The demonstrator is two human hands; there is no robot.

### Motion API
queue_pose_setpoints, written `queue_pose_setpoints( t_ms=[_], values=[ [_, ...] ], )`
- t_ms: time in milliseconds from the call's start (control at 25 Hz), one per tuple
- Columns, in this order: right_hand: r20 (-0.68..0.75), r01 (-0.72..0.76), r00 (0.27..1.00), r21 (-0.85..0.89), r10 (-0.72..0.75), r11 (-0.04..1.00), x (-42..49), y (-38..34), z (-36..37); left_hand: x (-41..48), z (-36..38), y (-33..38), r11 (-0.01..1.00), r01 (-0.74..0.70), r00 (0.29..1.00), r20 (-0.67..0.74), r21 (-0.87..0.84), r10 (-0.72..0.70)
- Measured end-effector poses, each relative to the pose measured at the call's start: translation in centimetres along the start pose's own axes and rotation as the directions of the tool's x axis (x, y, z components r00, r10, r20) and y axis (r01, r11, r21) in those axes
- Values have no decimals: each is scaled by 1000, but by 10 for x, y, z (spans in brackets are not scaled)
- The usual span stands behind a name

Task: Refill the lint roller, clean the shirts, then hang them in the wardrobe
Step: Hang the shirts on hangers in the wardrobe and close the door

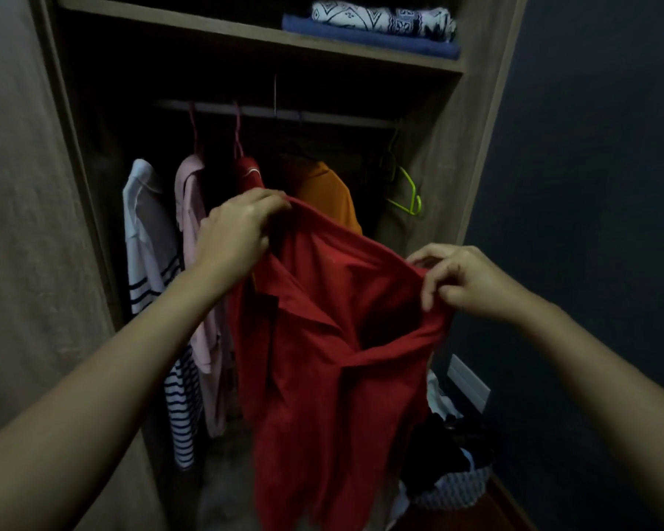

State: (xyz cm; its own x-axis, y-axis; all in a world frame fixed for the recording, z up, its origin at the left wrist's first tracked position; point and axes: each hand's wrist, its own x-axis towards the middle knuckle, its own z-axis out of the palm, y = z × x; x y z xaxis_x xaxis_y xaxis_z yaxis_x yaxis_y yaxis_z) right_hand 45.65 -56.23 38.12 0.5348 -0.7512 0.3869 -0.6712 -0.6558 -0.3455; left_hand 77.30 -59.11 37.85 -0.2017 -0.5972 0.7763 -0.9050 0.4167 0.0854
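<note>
I hold a red collared shirt (334,339) up in front of the open wardrobe (434,155). My left hand (238,228) pinches its left shoulder edge, and my right hand (464,281) pinches the right shoulder. The shirt hangs down between my arms, collar towards me. Behind it, on the dark rail (284,113), hang a white striped shirt (150,262), a pink shirt (196,239), a dark red garment (248,174) and an orange one (330,193). No lint roller is in view.
A bare green hanger (407,189) hangs at the rail's right end. Folded blue and patterned cloths (376,28) lie on the shelf above. A basket of clothes (449,473) stands on the floor at the right, beside a dark blue wall (591,185).
</note>
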Motion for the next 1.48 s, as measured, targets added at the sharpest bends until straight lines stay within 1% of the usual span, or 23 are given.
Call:
queue_pose_setpoints(
  t_ms=[40, 80, 120, 160, 240, 280, 360, 400, 520, 640, 720, 760, 800, 880, 1000, 1120, 1200, 1240, 1280, 1360, 1400, 1440, 1480],
  values=[
    [-33, -19, 999, -198, 13, 980, 1, -2, 0, -5, 3, 4, 993, 7, 990, 142, 117, -24],
    [-77, -83, 995, -327, 61, 941, 0, 1, 2, -14, 5, 7, 975, 17, 943, 320, 223, -90],
    [-123, -152, 986, -353, 116, 923, -1, 5, 4, -21, 4, 8, 961, 31, 892, 426, 274, -150],
    [-165, -212, 972, -311, 167, 926, -2, 10, 8, -23, 0, 7, 960, 52, 890, 422, 275, -169],
    [-251, -284, 941, -213, 229, 935, -4, 16, 16, -18, -9, 3, 974, 120, 943, 283, 194, -173],
    [-260, -309, 932, -197, 254, 931, -4, 17, 20, -16, -12, 4, 975, 136, 951, 253, 177, -179],
    [-225, -334, 930, -179, 292, 926, -2, 19, 22, -22, -12, 12, 959, 174, 920, 311, 226, -240],
    [-212, -336, 929, -146, 303, 930, -2, 22, 20, -29, -9, 15, 944, 214, 904, 316, 251, -289],
    [-191, -328, 930, -48, 314, 943, 0, 31, 13, -43, -5, 22, 917, 364, 909, 153, 164, -388],
    [-60, -285, 958, -66, 281, 956, 1, 31, 17, -47, -1, 30, 915, 377, 918, 77, 143, -390],
    [-144, -256, 958, -32, 249, 966, -3, 34, 21, -53, 2, 29, 915, 388, 922, -35, 111, -386],
    [-205, -237, 952, -27, 227, 971, -7, 36, 21, -57, 5, 28, 930, 344, 939, -35, 125, -343],
    [-232, -202, 954, -27, 191, 979, -11, 36, 23, -62, 10, 30, 950, 284, 958, 11, 128, -288],
    [-193, -81, 979, -54, 69, 995, -12, 28, 29, -78, 31, 48, 976, 217, 965, 148, 8, -216],
    [-169, 61, 983, -77, -73, 995, -2, 6, 35, -103, 80, 91, 919, 290, 902, 397, -267, -169],
    [-227, 104, 963, -177, -143, 979, 8, -3, 17, -115, 120, 104, 869, 389, 836, 513, -306, -194],
    [-191, 88, 971, -276, -144, 957, 13, 1, -2, -111, 131, 99, 852, 417, 796, 579, -317, -175],
    [-144, 77, 981, -315, -128, 946, 15, 7, -10, -105, 134, 97, 861, 395, 803, 576, -320, -154],
    [-95, 69, 990, -350, -108, 934, 17, 13, -16, -96, 137, 95, 868, 373, 832, 532, -327, -157],
    [6, 79, 996, -429, -85, 900, 22, 29, -17, -73, 138, 97, 852, 366, 909, 340, -374, -241],
    [58, 103, 995, -488, -86, 867, 26, 39, -14, -58, 139, 97, 832, 367, 926, 247, -416, -285],
    [117, 136, 990, -552, -85, 823, 32, 50, -10, -42, 140, 97, 810, 362, 932, 197, -462, -304],
    [178, 171, 981, -611, -75, 773, 38, 61, -8, -26, 143, 96, 792, 350, 937, 191, -500, -293]
  ],
)
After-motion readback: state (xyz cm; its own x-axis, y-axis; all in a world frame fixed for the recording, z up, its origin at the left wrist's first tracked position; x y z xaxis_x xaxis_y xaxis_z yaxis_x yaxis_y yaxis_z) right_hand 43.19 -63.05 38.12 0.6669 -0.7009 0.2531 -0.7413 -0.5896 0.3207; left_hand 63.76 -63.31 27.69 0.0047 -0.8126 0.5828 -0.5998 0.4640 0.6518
